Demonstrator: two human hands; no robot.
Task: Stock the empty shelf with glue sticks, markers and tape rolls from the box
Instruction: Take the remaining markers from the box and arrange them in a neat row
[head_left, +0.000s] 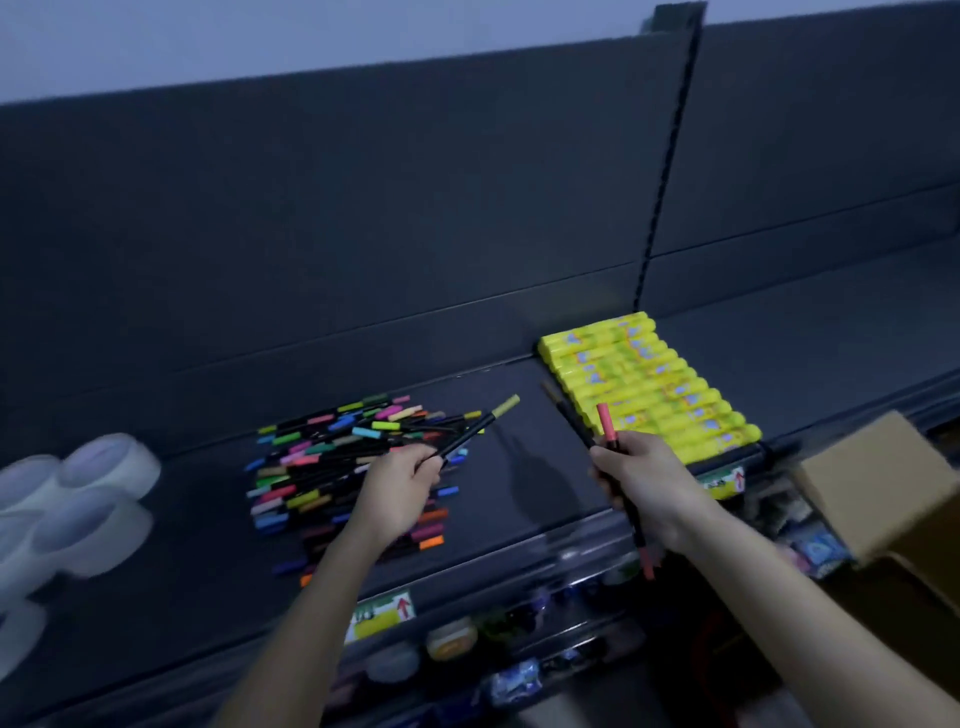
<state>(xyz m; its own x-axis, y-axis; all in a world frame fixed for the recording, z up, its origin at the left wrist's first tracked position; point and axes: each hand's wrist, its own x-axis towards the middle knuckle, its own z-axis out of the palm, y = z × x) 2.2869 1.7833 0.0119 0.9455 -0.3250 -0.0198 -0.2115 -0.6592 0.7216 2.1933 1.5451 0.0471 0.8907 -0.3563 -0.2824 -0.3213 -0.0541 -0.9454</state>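
Observation:
On the dark shelf (519, 499) lies a heap of black markers (332, 467) with coloured caps. My left hand (400, 493) hovers over the heap's right side and pinches one black marker with an olive cap (480, 423), pointing up and right. My right hand (644, 483) grips two markers upright: one with red caps (607, 423) and one with a brown tip (563, 415). Yellow glue sticks (649, 384) lie in a neat row at the shelf's right. White tape rolls (78, 499) stand blurred at the left.
A cardboard box (883, 483) sits at the right, just past the shelf's front edge. Lower shelves (493, 639) below hold small packaged goods. Price labels (382, 616) are stuck on the shelf's front rail. A slotted upright (667, 156) divides the dark back panel.

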